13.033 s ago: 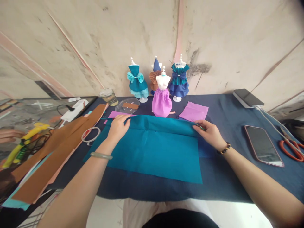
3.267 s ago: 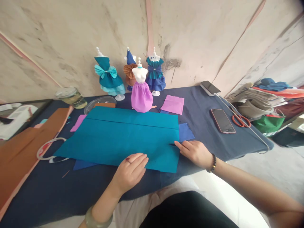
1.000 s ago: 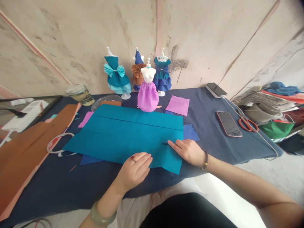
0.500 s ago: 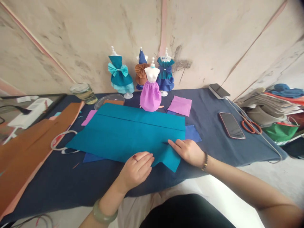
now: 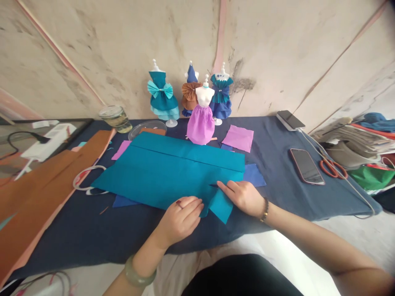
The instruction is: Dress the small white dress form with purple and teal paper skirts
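Observation:
A large teal cloth [image 5: 173, 172] with a fold line along its far side lies across the table. At its near edge my left hand [image 5: 182, 218] is closed, with the fingertips pinching the cloth. My right hand [image 5: 243, 197] is closed on the right part of the same cloth, index finger and thumb together near a small dark gap. Between the hands a corner flap [image 5: 222, 205] of the cloth hangs toward me. My fingers hide the exact grip. Behind the cloth stands a small white dress form [image 5: 205, 97] in a purple skirt [image 5: 200, 125].
Several dressed mini forms, one in a teal dress [image 5: 162, 92], stand by the wall. A jar [image 5: 115, 119] and clear dish [image 5: 135, 130] sit back left. Brown cloth [image 5: 55, 185] covers the left. A phone [image 5: 307, 166], scissors [image 5: 333, 168] and white cable are at right.
The corner flap between my hands has folded over more and stands apart from the cloth at my left hand. The view has shifted slightly left, so things appear further right.

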A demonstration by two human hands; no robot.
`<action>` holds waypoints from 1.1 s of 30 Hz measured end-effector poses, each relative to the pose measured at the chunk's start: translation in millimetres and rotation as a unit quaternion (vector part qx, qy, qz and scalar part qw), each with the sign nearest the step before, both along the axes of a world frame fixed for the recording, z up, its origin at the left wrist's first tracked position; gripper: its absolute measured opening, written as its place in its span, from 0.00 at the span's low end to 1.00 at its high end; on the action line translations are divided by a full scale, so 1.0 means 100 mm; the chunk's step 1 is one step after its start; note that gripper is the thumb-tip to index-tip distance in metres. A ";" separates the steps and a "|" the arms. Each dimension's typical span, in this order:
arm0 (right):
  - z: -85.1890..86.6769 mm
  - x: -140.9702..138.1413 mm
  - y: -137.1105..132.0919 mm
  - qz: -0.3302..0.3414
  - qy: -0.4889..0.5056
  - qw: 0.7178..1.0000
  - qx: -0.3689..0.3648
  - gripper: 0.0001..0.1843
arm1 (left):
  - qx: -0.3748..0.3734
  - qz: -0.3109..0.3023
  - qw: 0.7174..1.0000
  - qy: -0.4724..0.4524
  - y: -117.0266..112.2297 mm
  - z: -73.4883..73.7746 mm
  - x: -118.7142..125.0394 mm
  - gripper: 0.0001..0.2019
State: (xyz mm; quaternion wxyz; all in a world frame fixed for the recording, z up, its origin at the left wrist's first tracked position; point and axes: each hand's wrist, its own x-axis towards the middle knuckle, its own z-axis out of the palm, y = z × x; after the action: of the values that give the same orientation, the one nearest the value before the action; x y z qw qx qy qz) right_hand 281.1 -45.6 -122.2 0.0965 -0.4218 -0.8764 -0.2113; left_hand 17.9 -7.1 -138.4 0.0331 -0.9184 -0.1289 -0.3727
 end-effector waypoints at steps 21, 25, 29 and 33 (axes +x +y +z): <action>0.04 0.03 -0.03 0.011 -0.001 1.000 0.000 0.19 | -0.009 0.002 1.000 0.001 0.00 -0.01 -0.01 0.12; 0.03 0.03 -0.02 0.016 0.004 1.000 -0.002 0.19 | -0.002 0.001 1.000 -0.002 0.00 -0.01 -0.02 0.12; 0.02 0.01 0.02 0.013 0.000 1.000 -0.004 0.19 | -0.005 0.005 1.000 0.003 -0.01 -0.01 -0.02 0.12; 0.02 -0.03 0.08 0.013 -0.016 1.000 -0.012 0.19 | -0.006 0.005 1.000 -0.001 -0.01 0.00 -0.02 0.12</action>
State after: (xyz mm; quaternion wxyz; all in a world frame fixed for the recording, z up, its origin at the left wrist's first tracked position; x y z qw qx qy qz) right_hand 278.2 -38.1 -120.6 0.0804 -0.4084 -0.8855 -0.2063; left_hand 16.1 -8.4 -138.1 0.0295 -0.9176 -0.1355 -0.3726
